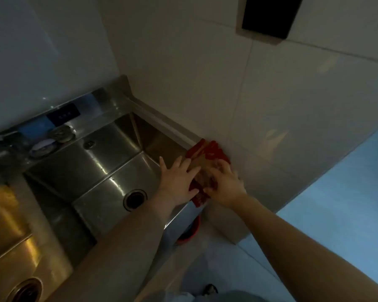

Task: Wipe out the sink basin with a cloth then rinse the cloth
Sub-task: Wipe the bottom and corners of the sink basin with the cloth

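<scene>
1. We see a red and tan cloth [207, 158] lying on the right rim of the stainless steel sink basin [109, 162], against the pale tiled wall [270, 110].
2. Our left hand [179, 182] lies flat on the cloth, fingers spread.
3. Our right hand [225, 186] presses the cloth, fingers seemingly curled into it, though blur hides the grip.
4. The round drain [135, 198] sits near the left wrist.

No readable text anywhere; only pale, blurred marks on the dark panel [62, 115] behind the sink [109, 171].
</scene>
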A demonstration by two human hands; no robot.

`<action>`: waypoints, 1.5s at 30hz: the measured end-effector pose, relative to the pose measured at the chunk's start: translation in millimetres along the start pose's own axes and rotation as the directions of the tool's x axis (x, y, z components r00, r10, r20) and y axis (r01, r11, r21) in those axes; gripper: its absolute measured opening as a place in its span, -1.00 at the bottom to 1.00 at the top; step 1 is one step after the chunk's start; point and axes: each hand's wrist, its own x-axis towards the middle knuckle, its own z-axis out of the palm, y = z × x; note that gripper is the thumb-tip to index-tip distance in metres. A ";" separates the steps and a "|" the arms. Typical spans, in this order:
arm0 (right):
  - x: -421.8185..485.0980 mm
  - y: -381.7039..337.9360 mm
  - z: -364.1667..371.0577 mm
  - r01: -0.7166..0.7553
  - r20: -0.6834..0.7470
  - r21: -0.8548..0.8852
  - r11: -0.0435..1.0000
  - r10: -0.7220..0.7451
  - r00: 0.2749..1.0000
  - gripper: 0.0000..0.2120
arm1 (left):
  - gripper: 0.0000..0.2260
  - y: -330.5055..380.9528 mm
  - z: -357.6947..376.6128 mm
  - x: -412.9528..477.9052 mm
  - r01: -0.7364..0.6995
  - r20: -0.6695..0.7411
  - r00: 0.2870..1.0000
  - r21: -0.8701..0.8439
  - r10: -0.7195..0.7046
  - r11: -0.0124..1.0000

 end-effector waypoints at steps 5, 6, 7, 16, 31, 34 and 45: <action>11.7 19.0 8.9 0.005 0.171 -0.150 0.989 0.021 0.985 -0.22 | -0.35 5.3 5.6 14.2 -0.027 0.175 0.984 0.075 0.013 0.997; 14.0 22.0 10.9 0.014 0.171 -0.164 0.986 0.015 0.985 -0.22 | -0.34 6.0 6.9 15.6 -0.022 0.200 0.980 0.079 0.006 0.997; 16.1 23.8 11.7 0.017 0.169 -0.175 0.984 0.012 0.986 -0.23 | -0.35 6.1 7.8 17.4 -0.015 0.210 0.978 0.079 -0.002 0.997; 15.4 21.7 24.2 -0.001 0.137 -0.129 0.992 0.019 0.990 -0.36 | -0.70 11.6 13.0 20.7 0.011 0.122 0.992 0.020 -0.013 1.000; -39.7 -60.4 54.1 -0.082 0.006 0.013 0.997 0.082 0.997 -0.34 | -0.61 -44.9 6.8 -88.0 -0.025 -0.060 0.998 -0.245 0.011 0.969; -52.2 -92.1 63.0 -0.078 -0.078 0.132 0.988 0.089 0.993 -0.53 | -0.64 -58.3 5.7 -122.0 -0.013 -0.075 0.997 -0.226 -0.004 0.974; -116.3 -183.8 103.7 0.044 -0.110 0.138 0.990 -0.028 0.994 -0.60 | -0.27 -93.8 24.4 -231.5 0.015 0.005 1.000 -0.350 -0.014 0.937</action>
